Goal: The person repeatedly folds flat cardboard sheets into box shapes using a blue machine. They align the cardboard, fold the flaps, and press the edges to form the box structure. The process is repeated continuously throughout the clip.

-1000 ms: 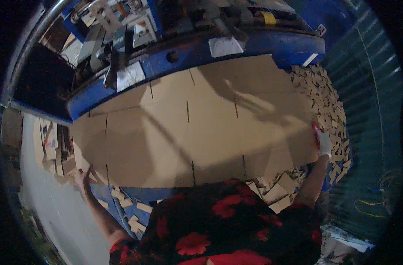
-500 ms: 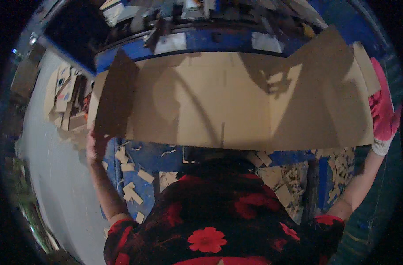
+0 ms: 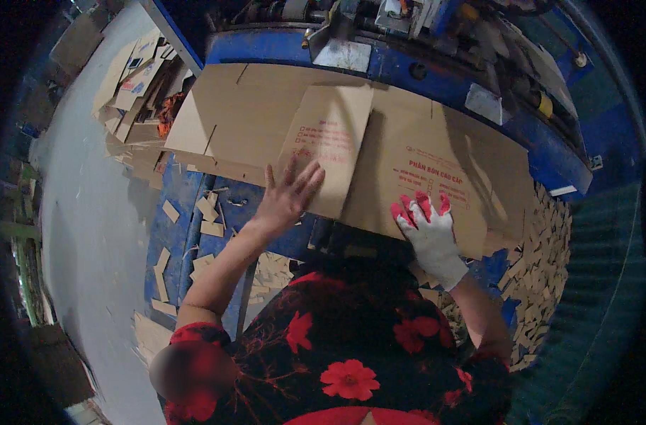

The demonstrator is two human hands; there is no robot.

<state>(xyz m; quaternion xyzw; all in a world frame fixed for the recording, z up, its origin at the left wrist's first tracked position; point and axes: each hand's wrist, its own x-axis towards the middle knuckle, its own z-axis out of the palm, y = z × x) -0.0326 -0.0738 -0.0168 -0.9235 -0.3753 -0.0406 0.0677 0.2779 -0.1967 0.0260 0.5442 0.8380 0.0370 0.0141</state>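
A large cardboard sheet, cut and creased like a box blank, lies across the blue machine's front ledge. One narrower panel with red print is folded over near its middle, and more red print shows on the panel to the right. My bare left hand rests with fingers spread on the lower part of the narrow panel. My right hand, in a white glove with pink fingers, lies flat, fingers apart, on the printed right panel near its front edge.
The blue machine with metal plates runs along the far side. Cardboard scraps are heaped at the right, and loose pieces litter the blue surface before me. A pile of flat cardboard lies on the grey floor at left.
Both hands held the cardboard by its ends, its end flaps raised. It now lies flatter with printed panels facing up, and my hands have come inward onto it. The view has shifted.
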